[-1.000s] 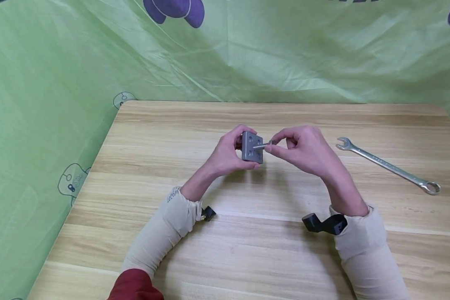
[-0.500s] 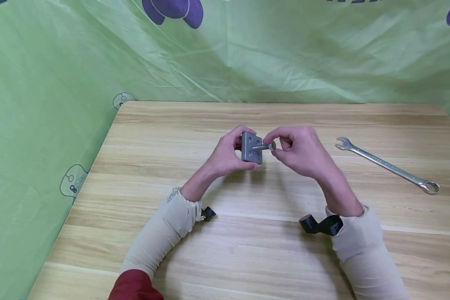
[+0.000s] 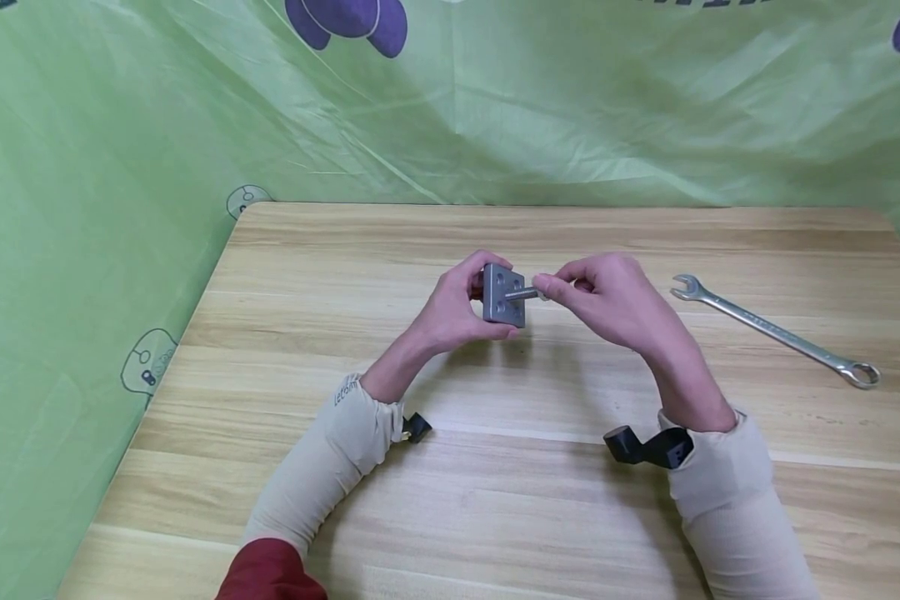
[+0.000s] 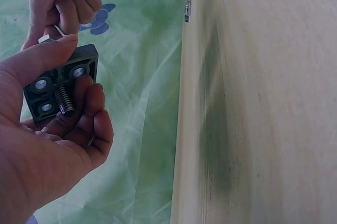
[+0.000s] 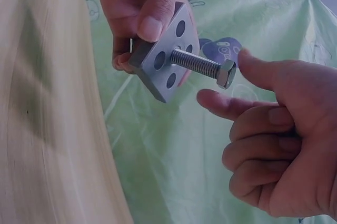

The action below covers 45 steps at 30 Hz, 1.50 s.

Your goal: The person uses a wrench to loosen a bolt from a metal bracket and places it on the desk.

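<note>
My left hand holds a small grey square plate by its edges, raised over the table. The plate has round holes near its corners, and a hex bolt runs through its middle. In the left wrist view, the threaded end of the bolt sticks out of the plate's ribbed back, close to the left fingers. My right hand has its thumb and index finger at the bolt's hex head, thumb against one side. The other right fingers are curled in toward the palm.
A combination wrench lies on the wooden table to the right of the hands, open end toward the back. A green printed cloth hangs behind and along the left. Black wrist cameras protrude from the sleeves.
The right thumb and index finger have shifted around the bolt head, loosening half a second ago and closing on it again. The plate and left hand have stayed put.
</note>
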Each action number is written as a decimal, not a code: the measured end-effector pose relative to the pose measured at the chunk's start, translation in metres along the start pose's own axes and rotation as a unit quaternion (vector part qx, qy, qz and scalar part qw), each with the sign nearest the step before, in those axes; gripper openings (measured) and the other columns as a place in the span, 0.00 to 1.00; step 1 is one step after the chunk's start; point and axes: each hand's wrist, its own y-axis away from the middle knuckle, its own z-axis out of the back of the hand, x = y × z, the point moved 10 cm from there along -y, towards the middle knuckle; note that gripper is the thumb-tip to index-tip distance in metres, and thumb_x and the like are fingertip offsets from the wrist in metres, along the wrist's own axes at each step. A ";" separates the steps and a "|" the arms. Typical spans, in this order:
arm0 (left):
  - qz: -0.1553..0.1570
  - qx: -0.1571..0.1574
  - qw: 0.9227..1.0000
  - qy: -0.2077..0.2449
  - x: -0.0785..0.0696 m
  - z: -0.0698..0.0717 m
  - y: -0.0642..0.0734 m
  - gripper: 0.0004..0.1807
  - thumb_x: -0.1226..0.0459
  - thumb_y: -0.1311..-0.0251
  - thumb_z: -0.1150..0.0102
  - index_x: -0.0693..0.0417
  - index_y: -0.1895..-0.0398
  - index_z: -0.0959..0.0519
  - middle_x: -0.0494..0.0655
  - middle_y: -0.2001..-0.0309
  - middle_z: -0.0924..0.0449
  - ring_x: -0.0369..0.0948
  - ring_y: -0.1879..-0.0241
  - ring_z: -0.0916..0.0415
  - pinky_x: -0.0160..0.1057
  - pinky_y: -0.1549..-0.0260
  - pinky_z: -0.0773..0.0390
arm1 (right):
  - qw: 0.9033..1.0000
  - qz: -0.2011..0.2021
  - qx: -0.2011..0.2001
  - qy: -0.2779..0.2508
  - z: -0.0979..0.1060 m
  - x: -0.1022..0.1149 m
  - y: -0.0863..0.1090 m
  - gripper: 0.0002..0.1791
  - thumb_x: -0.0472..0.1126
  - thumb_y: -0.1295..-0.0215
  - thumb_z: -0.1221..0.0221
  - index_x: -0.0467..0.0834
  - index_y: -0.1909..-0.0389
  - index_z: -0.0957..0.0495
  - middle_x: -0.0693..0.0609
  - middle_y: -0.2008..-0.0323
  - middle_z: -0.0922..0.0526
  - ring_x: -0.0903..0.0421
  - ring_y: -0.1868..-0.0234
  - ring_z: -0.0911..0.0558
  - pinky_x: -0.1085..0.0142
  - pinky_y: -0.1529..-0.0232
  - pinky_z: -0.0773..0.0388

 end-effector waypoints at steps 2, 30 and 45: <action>0.000 0.001 1.000 0.002 0.000 0.000 0.000 0.37 0.73 0.66 0.24 0.57 0.46 0.29 0.56 0.56 0.20 0.45 0.62 0.22 0.49 0.53 0.22 | 1.000 -0.007 0.014 0.000 -0.002 -0.002 0.000 0.23 0.60 0.33 0.46 0.46 0.68 0.14 0.59 0.87 0.39 0.60 0.81 0.39 0.66 0.79 0.41; 0.006 -0.003 1.000 -0.015 -0.001 0.004 0.001 0.38 0.70 0.66 0.23 0.54 0.45 0.29 0.54 0.54 0.20 0.46 0.60 0.22 0.50 0.52 0.23 | 1.000 -0.004 0.008 -0.025 0.002 -0.002 -0.002 0.20 0.59 0.34 0.45 0.47 0.59 0.16 0.56 0.86 0.38 0.60 0.81 0.40 0.65 0.79 0.41; -0.012 -0.001 0.999 -0.030 -0.007 0.000 0.001 0.38 0.71 0.66 0.22 0.55 0.46 0.29 0.54 0.56 0.19 0.45 0.62 0.21 0.45 0.55 0.22 | 0.998 -0.037 0.033 -0.035 -0.003 -0.007 -0.002 0.22 0.62 0.37 0.43 0.46 0.70 0.15 0.59 0.87 0.38 0.60 0.79 0.38 0.65 0.77 0.39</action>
